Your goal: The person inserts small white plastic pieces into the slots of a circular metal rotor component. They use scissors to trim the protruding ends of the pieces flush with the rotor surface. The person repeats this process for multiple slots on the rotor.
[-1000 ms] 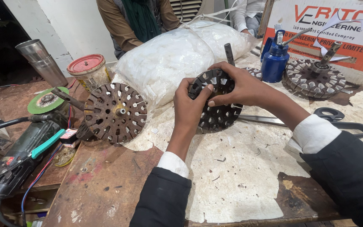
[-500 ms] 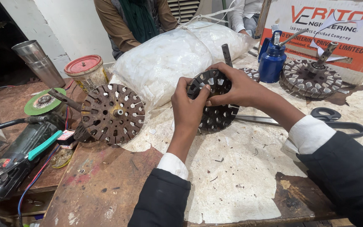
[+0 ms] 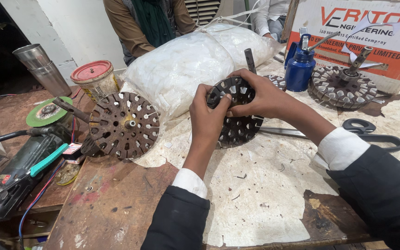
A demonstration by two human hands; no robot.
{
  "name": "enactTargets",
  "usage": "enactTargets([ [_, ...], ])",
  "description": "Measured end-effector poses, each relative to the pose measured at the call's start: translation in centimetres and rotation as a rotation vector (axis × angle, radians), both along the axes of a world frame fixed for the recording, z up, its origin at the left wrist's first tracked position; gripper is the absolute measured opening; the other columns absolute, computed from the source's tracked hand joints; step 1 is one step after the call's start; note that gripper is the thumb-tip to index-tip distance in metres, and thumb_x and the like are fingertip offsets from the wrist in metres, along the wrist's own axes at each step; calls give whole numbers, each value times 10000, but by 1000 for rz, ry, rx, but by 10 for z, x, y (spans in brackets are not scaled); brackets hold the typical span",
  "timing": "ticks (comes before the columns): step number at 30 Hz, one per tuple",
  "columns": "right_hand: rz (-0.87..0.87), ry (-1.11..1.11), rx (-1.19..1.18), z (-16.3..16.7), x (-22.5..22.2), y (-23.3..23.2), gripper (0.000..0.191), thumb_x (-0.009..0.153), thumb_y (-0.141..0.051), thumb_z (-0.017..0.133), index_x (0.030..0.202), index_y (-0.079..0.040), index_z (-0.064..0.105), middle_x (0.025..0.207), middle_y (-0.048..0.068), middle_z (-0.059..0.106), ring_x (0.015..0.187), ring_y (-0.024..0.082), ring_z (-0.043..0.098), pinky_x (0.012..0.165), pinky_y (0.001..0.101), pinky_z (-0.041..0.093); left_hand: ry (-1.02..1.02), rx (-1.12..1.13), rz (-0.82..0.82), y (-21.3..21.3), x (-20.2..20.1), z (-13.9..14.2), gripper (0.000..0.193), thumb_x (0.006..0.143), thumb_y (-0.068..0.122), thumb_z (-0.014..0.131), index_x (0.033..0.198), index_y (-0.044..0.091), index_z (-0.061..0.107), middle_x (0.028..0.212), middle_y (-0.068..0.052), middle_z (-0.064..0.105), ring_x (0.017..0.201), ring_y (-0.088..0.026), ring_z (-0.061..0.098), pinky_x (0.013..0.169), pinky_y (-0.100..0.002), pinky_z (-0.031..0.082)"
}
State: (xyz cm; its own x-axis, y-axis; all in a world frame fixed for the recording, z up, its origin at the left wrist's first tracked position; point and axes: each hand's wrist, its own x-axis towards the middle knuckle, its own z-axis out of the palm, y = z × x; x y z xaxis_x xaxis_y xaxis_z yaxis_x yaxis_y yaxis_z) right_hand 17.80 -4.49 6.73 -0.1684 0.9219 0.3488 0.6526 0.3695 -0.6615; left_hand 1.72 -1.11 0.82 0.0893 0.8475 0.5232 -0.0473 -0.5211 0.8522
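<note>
At worktop (image 3: pixel 265 203) centre, dark slotted stator core (image 3: pixel 237 122) held tilted on edge, lower rim resting on white sheet. Left hand (image 3: pixel 209 118) closed on its left rim, thumb pressed against face. Right hand (image 3: pixel 260 95) curled over top rim, fingers pinching slots. Rusty slotted disc (image 3: pixel 125 125) lying left, apart. Scissors (image 3: pixel 371 132) lying right. Blue oil can (image 3: pixel 300 67) standing behind, beside white plastic bag (image 3: pixel 186 65).

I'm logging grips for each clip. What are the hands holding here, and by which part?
Both the left hand and right hand grip the dark slotted metal disc by its upper rim, tilted up off the table.
</note>
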Motion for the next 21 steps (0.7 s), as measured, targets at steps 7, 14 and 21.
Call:
enactTargets([
  [7, 19, 11, 10, 1, -1, -1, 807, 597, -298, 869, 1318, -88, 575, 1074, 71, 739, 977, 169, 706, 892, 313, 547, -83, -102, -204, 2, -6, 2, 249, 834, 83, 727, 1001, 60, 543, 885, -38, 659, 782, -89, 631, 667, -256, 532],
  [14, 37, -36, 28, 4, -4, -3, 818, 639, -336, 855, 1355, -98, 539, 1171, 89, 682, 1079, 184, 659, 945, 331, 508, -260, -250, -288, 11, -7, -2, 228, 920, 244, 548, 1031, 55, 613, 902, -47, 644, 814, -121, 608, 735, -288, 500],
  [21, 46, 247, -76, 2, -9, -4, 536, 912, -413, 715, 1333, -101, 607, 1211, 65, 663, 1148, 161, 607, 970, 327, 485, -339, -410, -311, 16, -9, -4, 305, 973, 354, 500, 996, 77, 627, 909, -38, 627, 860, -150, 606, 783, -314, 498],
])
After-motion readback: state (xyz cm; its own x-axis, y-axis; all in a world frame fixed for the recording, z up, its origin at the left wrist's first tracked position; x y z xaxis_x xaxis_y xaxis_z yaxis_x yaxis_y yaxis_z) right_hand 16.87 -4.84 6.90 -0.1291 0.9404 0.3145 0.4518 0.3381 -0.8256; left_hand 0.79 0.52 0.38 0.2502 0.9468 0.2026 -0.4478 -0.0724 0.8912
